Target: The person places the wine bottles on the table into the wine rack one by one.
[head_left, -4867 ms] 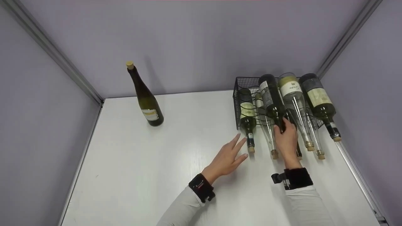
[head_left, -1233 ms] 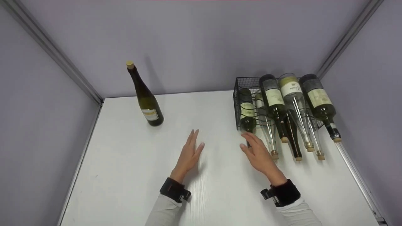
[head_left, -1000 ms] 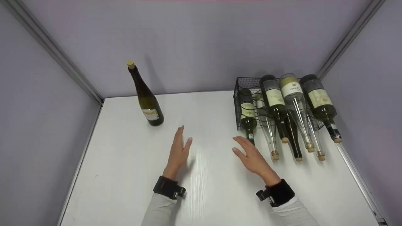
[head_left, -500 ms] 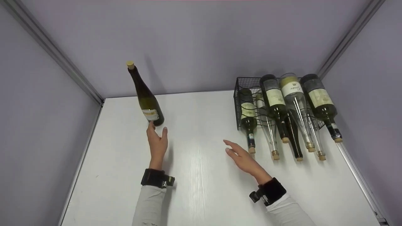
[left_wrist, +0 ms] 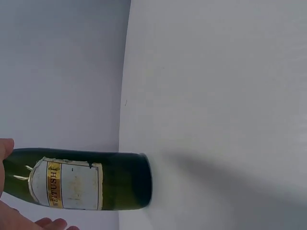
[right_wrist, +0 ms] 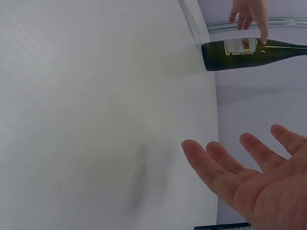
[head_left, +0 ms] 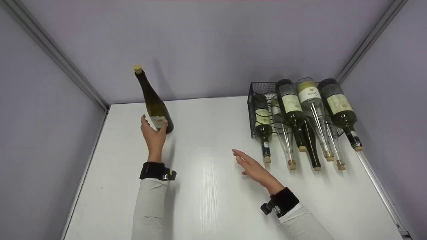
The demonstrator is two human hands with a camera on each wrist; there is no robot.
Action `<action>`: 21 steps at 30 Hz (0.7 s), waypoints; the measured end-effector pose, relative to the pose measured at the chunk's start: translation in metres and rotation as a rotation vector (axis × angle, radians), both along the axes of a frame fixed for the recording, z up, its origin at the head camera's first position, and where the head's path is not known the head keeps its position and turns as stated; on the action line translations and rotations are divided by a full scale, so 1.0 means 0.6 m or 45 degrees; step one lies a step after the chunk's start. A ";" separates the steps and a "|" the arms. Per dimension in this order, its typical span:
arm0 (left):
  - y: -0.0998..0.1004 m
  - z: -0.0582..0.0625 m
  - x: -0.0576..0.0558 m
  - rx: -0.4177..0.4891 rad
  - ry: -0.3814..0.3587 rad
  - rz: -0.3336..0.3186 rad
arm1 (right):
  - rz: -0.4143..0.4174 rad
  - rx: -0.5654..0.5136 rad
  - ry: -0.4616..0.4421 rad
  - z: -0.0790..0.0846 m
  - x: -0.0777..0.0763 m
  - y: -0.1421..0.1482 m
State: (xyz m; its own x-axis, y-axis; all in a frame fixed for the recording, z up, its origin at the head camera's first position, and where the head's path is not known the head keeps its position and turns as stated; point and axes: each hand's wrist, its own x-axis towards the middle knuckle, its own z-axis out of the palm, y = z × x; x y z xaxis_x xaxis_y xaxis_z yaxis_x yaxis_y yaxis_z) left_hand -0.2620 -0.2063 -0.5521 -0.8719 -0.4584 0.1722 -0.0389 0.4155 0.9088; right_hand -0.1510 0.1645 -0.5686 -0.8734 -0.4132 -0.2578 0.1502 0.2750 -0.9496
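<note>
A green wine bottle [head_left: 156, 105] with a cork and a pale label stands upright at the left of the white table. My left hand [head_left: 154, 135] is at its near side, thumb and fingers spread to either side of the label. In the left wrist view the same wine bottle [left_wrist: 86, 179] lies between the thumb and the fingers, which are not closed round it. Whether the skin touches the glass, I cannot tell. My right hand [head_left: 253, 170] hovers over the middle of the table with nothing in it, its fingers [right_wrist: 211, 172] extended and apart.
At the back right a black wire rack [head_left: 251, 110] carries several corked bottles lying in two layers, necks toward me, such as a dark green bottle [head_left: 295, 120] and a clear one [head_left: 312, 100]. Grey walls [head_left: 206, 50] stand behind and at both sides.
The right hand let go of a dark bottle on the rack's upper layer and moved left to mid-table. My left hand travelled left and forward from near the rack to the standing wine bottle.
</note>
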 end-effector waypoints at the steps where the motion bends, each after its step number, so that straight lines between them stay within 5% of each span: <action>1: -0.002 0.004 -0.005 0.004 -0.003 -0.016 | 0.007 -0.005 -0.007 -0.001 0.000 -0.001; 21: -0.031 0.087 -0.076 0.028 -0.099 -0.101 | 0.017 -0.029 -0.033 -0.002 0.000 -0.003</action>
State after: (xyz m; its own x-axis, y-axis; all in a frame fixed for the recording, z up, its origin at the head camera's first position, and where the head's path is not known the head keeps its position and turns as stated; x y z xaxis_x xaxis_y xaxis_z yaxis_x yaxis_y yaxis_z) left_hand -0.3074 -0.2251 -0.5000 -0.9161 -0.3901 0.0929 -0.0777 0.3999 0.9133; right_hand -0.1512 0.1629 -0.5700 -0.8610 -0.4305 -0.2708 0.1714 0.2557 -0.9514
